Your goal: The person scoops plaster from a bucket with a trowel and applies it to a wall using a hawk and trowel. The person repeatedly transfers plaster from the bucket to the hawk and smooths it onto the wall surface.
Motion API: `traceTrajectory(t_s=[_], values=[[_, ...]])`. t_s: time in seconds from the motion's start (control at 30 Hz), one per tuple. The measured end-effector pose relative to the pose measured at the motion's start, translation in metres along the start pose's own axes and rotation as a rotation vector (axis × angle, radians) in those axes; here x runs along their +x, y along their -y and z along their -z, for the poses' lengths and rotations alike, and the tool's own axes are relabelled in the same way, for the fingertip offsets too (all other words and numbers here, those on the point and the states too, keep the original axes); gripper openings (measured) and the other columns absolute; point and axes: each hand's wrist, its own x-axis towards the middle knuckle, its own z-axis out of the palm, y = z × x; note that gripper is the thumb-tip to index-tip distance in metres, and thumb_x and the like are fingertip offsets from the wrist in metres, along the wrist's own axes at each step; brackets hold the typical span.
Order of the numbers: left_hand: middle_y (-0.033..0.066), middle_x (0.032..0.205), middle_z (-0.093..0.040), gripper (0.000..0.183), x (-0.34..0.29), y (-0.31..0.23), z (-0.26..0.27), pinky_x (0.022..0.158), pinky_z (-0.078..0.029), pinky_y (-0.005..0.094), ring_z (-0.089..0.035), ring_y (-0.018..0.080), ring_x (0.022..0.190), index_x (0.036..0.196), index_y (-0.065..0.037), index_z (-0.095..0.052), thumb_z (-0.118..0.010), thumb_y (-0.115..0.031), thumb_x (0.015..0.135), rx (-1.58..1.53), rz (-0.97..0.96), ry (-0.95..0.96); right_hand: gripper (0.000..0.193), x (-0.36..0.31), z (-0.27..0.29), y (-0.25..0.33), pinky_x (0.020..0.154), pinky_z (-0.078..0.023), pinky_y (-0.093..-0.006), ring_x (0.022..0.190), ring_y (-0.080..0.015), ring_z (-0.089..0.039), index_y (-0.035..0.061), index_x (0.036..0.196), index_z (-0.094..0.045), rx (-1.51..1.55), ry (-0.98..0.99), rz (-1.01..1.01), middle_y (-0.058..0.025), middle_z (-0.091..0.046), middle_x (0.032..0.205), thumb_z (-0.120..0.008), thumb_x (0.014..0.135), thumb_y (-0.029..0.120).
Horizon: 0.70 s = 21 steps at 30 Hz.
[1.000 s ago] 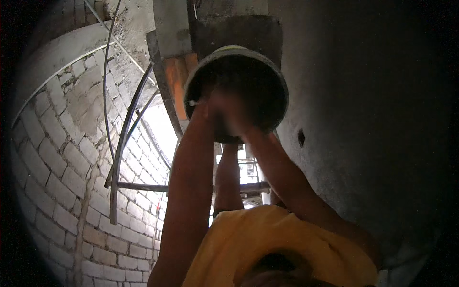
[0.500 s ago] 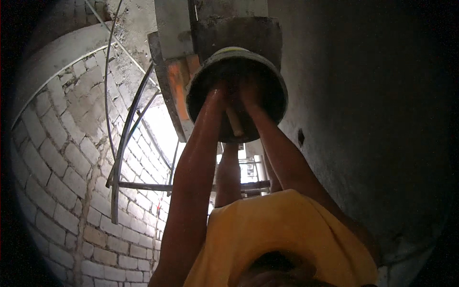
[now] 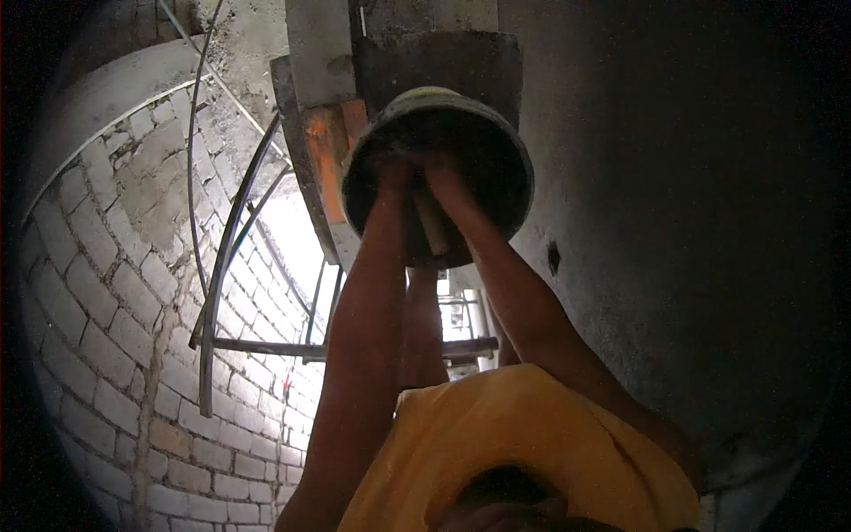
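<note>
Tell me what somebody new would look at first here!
Probably the big dark bucket in the upper middle, with the left hand and right hand both inside it. Next might come the yellow shirt at the bottom, then the white glare to the bucket's lower left.

The bucket looks like matt plastic, its rim dull and smudged grey. Inside it, the pale stick-like handle seems to be plain wood, fairly smooth. Left of the bucket, the orange board has a scuffed, wood-like face; farther left, the block wall is rough and matt with ragged mortar joints. Right of the bucket, the cement-like wall looks flatter (though faintly mottled). Nearer the wearer than the bucket, the yellow shirt is soft, matt cloth.
</note>
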Motion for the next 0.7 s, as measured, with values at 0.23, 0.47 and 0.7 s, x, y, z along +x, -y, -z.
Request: traceTrajectory(t_s=[0.23, 0.47, 0.7], values=[[0.0293, 0.136, -0.053, 0.052, -0.058, -0.026, 0.001, 0.104, -0.045, 0.0457, -0.054, 0.0385, 0.126, 0.136, 0.002, -0.053, -0.049, -0.035, 0.1, 0.281, -0.03, -0.037, 0.045, 0.003, -0.028, -0.045, 0.102, -0.044, -0.0405, 0.122, -0.0307, -0.055, -0.0003, 0.138, -0.05, -0.005, 0.076, -0.139, -0.0228, -0.056, 0.135, -0.047, 0.101, 0.026], [0.032, 0.133, -0.056, 0.061, -0.083, -0.063, 0.007, 0.103, -0.045, 0.0468, -0.056, 0.0409, 0.124, 0.134, 0.005, -0.054, -0.056, -0.043, 0.096, -0.015, 0.127, -0.155, 0.045, -0.121, 0.051, 0.083, 0.096, -0.047, -0.0436, 0.113, -0.0383, -0.061, -0.0039, 0.136, -0.047, -0.289, 0.067, 0.06, -0.0304, -0.058, 0.126, -0.05, 0.1, 0.023], [0.0297, 0.12, -0.063, 0.061, -0.039, -0.049, 0.008, 0.098, -0.047, 0.0487, -0.061, 0.0446, 0.114, 0.126, 0.002, -0.062, -0.059, -0.05, 0.093, 0.077, -0.023, -0.224, 0.04, -0.173, 0.094, 0.119, 0.089, -0.05, -0.0469, 0.102, -0.0433, -0.066, 0.0008, 0.133, -0.046, -0.269, 0.225, 0.05, -0.0309, -0.064, 0.113, -0.054, 0.099, 0.021]])
